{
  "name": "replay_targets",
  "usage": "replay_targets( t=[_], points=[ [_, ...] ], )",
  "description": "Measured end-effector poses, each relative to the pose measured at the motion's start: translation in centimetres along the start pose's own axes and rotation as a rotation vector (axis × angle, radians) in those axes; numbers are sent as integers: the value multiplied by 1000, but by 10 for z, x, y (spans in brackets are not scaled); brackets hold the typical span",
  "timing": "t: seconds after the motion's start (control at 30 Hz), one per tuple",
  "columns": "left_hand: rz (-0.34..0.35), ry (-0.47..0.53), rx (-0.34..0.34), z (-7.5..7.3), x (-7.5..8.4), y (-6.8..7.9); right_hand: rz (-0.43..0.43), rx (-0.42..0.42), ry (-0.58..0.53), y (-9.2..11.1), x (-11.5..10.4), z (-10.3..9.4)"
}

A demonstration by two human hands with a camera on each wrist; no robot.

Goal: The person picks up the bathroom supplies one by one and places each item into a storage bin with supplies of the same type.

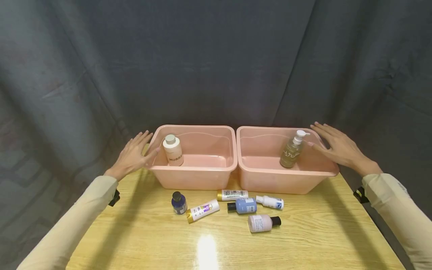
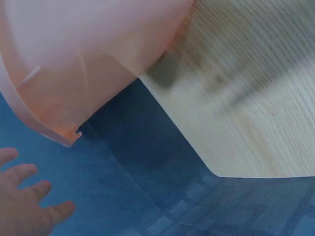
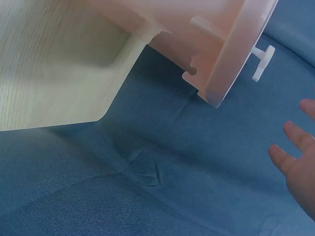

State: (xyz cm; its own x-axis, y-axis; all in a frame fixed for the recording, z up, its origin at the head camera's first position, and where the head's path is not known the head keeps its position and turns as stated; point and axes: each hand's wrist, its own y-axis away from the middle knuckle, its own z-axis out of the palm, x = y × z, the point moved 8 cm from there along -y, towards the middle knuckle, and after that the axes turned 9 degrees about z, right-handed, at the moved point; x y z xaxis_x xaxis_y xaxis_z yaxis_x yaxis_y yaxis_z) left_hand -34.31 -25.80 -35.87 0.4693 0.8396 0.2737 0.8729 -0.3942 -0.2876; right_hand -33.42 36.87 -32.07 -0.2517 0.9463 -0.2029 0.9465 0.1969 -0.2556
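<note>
My left hand is beside the left pink bin, fingers spread and straight, thumb over its outer rim in the head view. A gap separates that hand from the bin in the left wrist view. At the right pink bin, my right hand is also spread, holding nothing; the right wrist view shows its fingers apart from the rim. A white bottle with a grey-green cap stands inside the left bin. The right bin contains an olive-green pump bottle, leaning slightly.
Before the bins, on the wooden table, are a dark blue bottle, two gold-capped white tubes, a light blue bottle, a small white bottle and a pale pink bottle. A dark curtain hangs behind.
</note>
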Motion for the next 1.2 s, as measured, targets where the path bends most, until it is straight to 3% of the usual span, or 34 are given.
replay_targets(
  t=[0.4, 0.7, 1.2],
  points=[
    [19, 25, -8, 10, 2, 3, 14, -25, 3, 6, -4, 1],
    [32, 55, 16, 13, 4, 4, 82, -77, -33, 11, -6, 3],
    [60, 9, 8, 19, 5, 5, 46, -76, -48, 21, -18, 2]
  ],
)
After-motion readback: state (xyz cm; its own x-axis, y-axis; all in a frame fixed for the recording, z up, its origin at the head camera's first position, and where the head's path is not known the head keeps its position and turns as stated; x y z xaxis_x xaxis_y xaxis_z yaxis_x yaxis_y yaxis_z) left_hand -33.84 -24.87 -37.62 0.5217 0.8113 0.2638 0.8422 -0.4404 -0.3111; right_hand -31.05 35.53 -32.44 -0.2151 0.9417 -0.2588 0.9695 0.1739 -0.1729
